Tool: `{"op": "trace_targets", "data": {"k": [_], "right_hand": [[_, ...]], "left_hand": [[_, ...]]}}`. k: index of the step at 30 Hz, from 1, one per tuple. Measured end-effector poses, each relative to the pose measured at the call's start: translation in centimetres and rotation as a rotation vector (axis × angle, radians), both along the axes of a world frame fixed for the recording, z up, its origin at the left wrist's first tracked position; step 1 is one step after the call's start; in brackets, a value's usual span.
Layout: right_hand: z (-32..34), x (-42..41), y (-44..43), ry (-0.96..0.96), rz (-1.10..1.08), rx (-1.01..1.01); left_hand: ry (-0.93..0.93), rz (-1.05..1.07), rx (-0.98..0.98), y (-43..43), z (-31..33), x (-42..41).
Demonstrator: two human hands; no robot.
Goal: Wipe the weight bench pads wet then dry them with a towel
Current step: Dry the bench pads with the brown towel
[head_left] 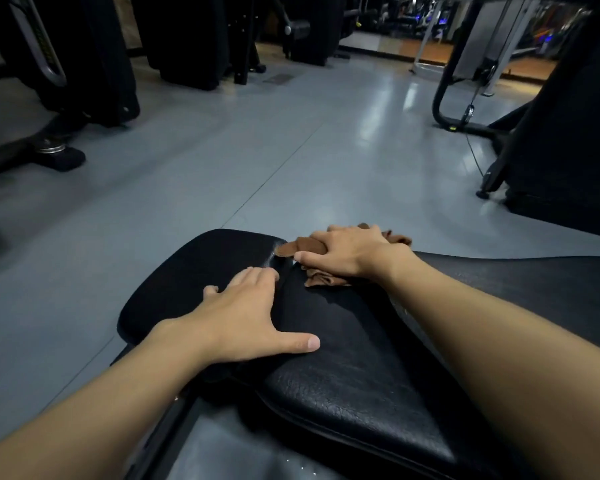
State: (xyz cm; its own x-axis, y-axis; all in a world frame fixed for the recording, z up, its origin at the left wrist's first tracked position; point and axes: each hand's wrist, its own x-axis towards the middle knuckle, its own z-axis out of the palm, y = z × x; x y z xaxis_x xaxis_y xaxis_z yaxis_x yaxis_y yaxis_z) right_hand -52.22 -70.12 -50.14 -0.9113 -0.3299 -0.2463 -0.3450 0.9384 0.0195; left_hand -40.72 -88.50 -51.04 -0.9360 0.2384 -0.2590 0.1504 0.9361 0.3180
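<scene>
A black textured bench pad runs from the lower middle toward the right, and a second black seat pad adjoins it on the left. My right hand presses a crumpled brown cloth onto the pads near the gap between them, fingers spread over it. Flat on the pad lies my left hand, fingers apart and thumb stretched to the right, holding nothing. Part of the cloth is hidden under my right palm.
Grey shiny gym floor stretches ahead. Dark machines with a metal foot stand at the left and back. At the right is a black machine base with a curved frame tube and cable.
</scene>
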Motion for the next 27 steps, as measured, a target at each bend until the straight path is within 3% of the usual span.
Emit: {"op": "trace_targets", "data": {"k": [4,10,12,15,18,21,27], "right_hand": [[-0.6,-0.2,-2.6,-0.055,0.074,0.064],[-1.3,6.9,-4.8,-0.028,0.369,-0.038],[-1.3,7.9,-4.2,-0.019,0.404,-0.086],[-1.1,5.2,-3.1,0.0,0.356,-0.058],[-0.8,0.2,-0.9,0.027,0.115,-0.032],[-0.7,-3.0,0.3,-0.053,-0.085,-0.054],[-0.6,-1.7,0.8,-0.013,-0.07,-0.09]], "left_hand": [[-0.024,0.052,0.069,-0.3,0.3,0.5],[-0.08,0.324,0.549,-3.4,-0.3,0.9],[-0.065,0.382,0.601,-3.8,-0.3,1.1],[-0.079,0.345,0.513,-3.4,0.0,1.0],[-0.059,0.279,0.432,-1.9,0.3,0.7],[-0.08,0.142,0.172,0.6,-0.4,0.0],[-0.185,0.04,0.047,1.8,-0.2,-2.5]]}}
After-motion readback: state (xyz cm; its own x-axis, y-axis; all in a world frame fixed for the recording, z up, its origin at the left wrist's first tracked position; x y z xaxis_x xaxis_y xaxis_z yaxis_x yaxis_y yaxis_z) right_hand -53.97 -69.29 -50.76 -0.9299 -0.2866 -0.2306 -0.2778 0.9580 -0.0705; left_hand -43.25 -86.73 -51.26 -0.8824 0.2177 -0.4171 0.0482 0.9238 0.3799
